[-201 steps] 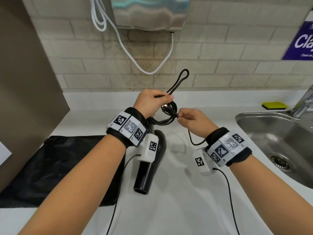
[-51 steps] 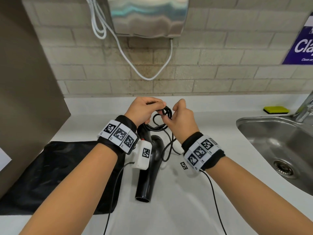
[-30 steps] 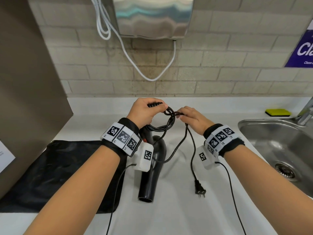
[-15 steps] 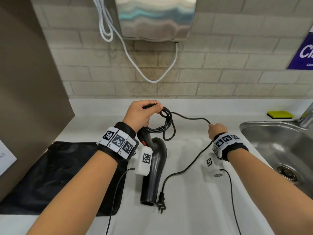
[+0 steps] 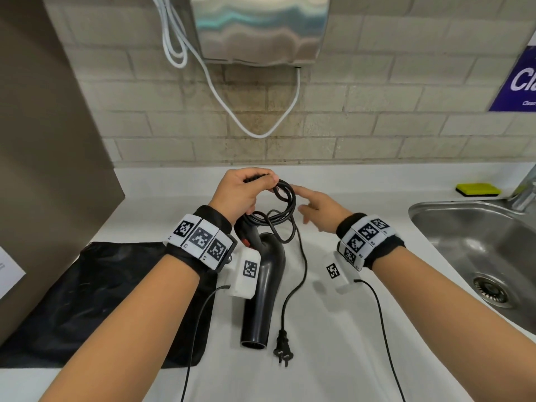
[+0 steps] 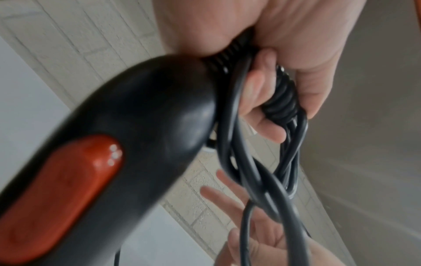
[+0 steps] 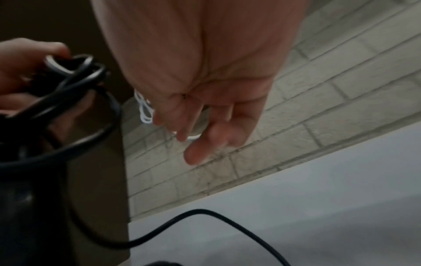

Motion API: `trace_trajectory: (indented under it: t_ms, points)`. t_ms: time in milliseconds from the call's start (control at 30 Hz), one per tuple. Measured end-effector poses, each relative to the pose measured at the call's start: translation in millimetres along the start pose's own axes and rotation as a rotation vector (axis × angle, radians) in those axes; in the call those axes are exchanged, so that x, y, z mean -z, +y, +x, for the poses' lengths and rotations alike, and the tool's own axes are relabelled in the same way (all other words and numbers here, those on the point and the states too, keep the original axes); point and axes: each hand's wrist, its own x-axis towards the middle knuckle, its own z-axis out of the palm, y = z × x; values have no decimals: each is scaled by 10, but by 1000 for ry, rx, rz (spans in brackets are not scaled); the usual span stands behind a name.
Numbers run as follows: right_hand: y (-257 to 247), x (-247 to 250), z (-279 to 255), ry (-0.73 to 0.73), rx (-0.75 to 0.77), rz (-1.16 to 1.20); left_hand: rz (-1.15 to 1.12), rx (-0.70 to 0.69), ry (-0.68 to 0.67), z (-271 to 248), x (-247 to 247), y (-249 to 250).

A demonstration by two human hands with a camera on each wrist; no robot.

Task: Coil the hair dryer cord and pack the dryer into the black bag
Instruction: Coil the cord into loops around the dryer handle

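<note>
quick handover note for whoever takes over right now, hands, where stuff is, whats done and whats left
Left hand: grips the coiled cord loops and the dryer's cord end.
Right hand: open, holding nothing, beside the coil.
Hair dryer: nozzle end resting on the white counter, pointing toward the person.
Plug: on the counter beside the nozzle, with a loose tail of cord trailing up to the coil.
Black bag: flat on the counter to the left.
Done: most of the cord is looped.
Left: coil the tail, then bag the dryer.
</note>
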Motion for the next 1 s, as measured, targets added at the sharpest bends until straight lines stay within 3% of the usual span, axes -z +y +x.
trace_trajectory:
  t_ms: [100, 167, 367, 500, 767, 900, 1000]
  points:
    - [-173, -82, -45, -211, 32, 48, -1, 5, -15, -1, -38, 8]
    - [-183, -159, -53, -278, 12, 116, 2, 2, -30, -5, -55, 18]
    - [-89, -94, -51, -227, -17, 521, -4, -11, -6, -7, -28, 12]
    - [33, -52, -66, -252, 1, 408, -16, -9, 18, -11, 7, 3]
    - [67, -92, -118, -118, -67, 523, -23, -20, 36, -2, -96, 10]
    - [30, -11, -115, 167, -156, 617, -7, -10, 43, 21, -92, 1]
    - [-91, 102, -127, 295, -148, 736, -11, 2, 55, 35, -79, -4]
